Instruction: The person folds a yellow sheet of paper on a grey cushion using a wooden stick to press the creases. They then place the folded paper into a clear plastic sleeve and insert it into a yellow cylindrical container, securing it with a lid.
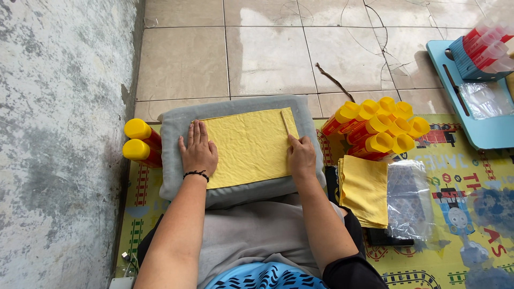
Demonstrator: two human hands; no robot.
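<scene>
A yellow paper sheet (249, 145) lies crinkled on a grey cushion (176, 120) across my lap. My left hand (198, 151) presses flat on the sheet's left edge, fingers together; a black bracelet circles the wrist. My right hand (301, 157) rests on the sheet's right edge and pinches a thin wooden stick (285, 123) that lies along that edge.
Two red bottles with yellow caps (140, 140) lie left of the cushion by the concrete wall. A pile of the same bottles (377, 129) sits right, above a stack of yellow sheets (365, 188) and clear plastic wrap (409, 200). A blue tray (484, 134) holds a box of tubes.
</scene>
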